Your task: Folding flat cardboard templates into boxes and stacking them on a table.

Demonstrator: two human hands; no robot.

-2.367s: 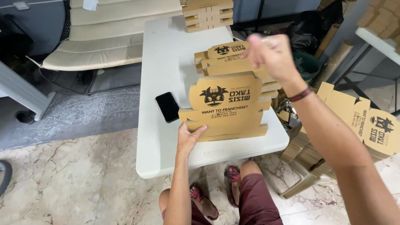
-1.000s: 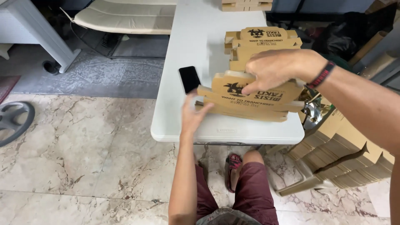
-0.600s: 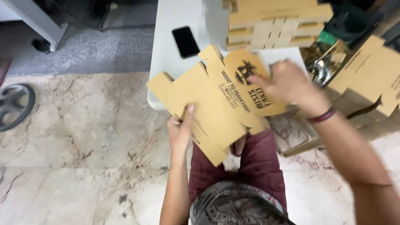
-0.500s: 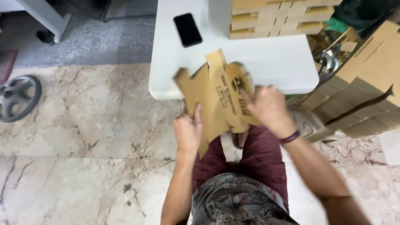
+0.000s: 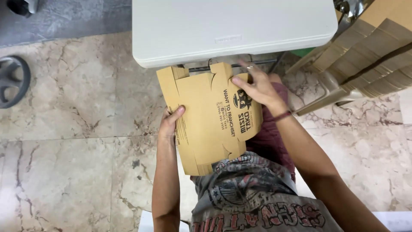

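Note:
I hold a stack of flat brown die-cut cardboard box blanks [image 5: 206, 120] with black print over my lap, just below the near edge of the white table [image 5: 231, 30]. My left hand [image 5: 171, 124] grips the stack's left edge, thumb on top. My right hand [image 5: 256, 88] rests on the stack's upper right part, fingers spread over the printed logo, a dark band on the wrist.
At the right stand tall stacks of more brown cardboard blanks [image 5: 369, 56] on the marble floor. A dark wheel [image 5: 13, 79] lies at the far left. My maroon shorts and grey printed shirt fill the bottom of the view.
The stack of blanks came off the table and down onto my lap, turning flat and face up. My view dropped, so the phone and the other stacks on the table left the frame.

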